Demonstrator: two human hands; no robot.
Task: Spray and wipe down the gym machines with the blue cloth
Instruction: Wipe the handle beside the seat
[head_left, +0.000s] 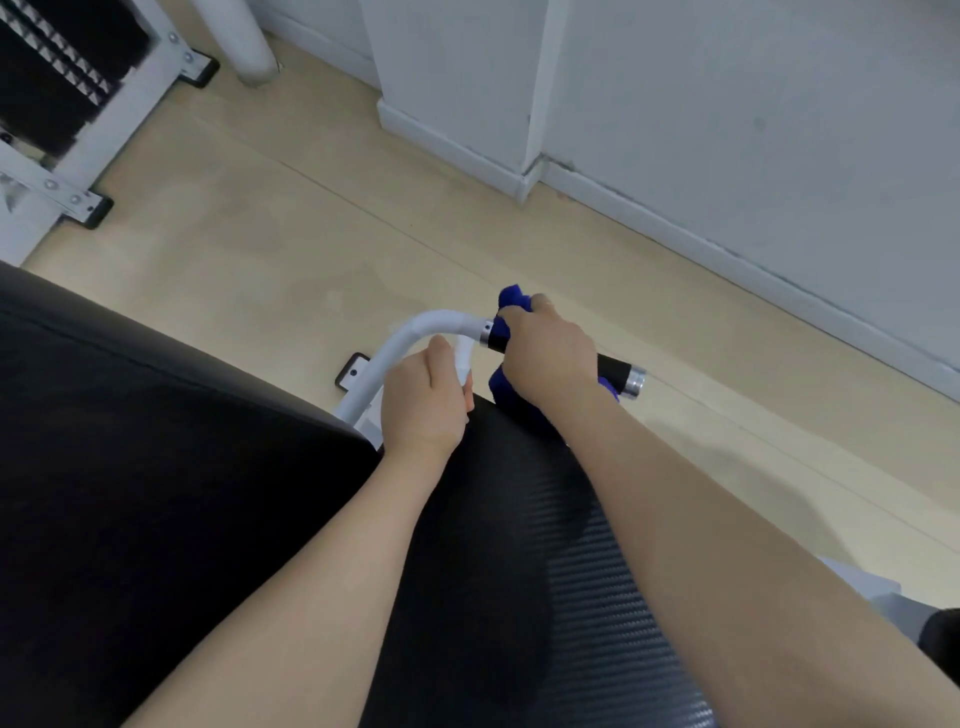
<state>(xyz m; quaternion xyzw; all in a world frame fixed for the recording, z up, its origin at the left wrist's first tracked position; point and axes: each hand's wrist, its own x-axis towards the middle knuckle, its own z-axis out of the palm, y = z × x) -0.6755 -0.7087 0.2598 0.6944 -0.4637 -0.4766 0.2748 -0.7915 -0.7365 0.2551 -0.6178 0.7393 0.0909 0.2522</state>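
1. Underneath, the black padded seat (156, 467) of the gym machine fills the lower left – both forearms reach out across it.
2. Past its far edge curves the white handlebar (415, 332); the left hand (423, 400) curls round it, apparently steadying.
3. Right hand (545, 358) wraps the blue cloth (511, 299) round the black handle (613, 370) – likely for all-round wiping.
4. No spray bottle or container shows.
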